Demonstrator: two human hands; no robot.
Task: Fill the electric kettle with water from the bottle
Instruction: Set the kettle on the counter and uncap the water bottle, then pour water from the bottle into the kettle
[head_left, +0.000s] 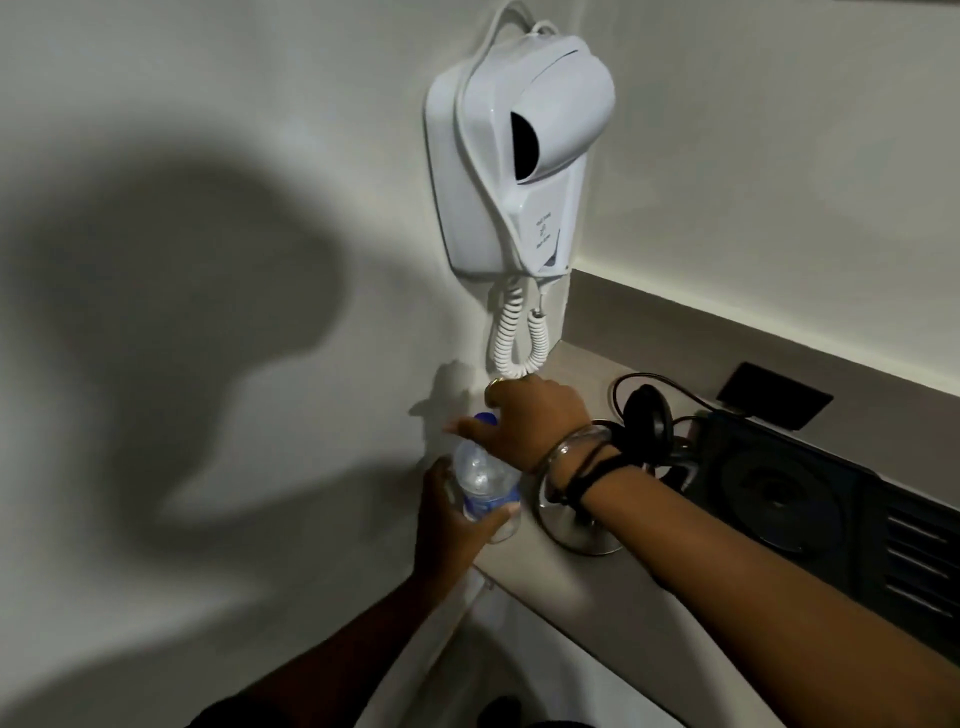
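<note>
A clear plastic water bottle with a blue label and a blue cap stands tilted over the corner of the counter. My left hand grips its body from below. My right hand is closed over the blue cap from above. Just right of the bottle sits the steel electric kettle, mostly hidden behind my right wrist; only its shiny lower body shows. Its black lid or handle shows behind my wrist.
A white wall-mounted hair dryer hangs above, its coiled cord dangling just over my right hand. A black tray with a kettle base and cable fills the counter to the right. A white basin edge lies below.
</note>
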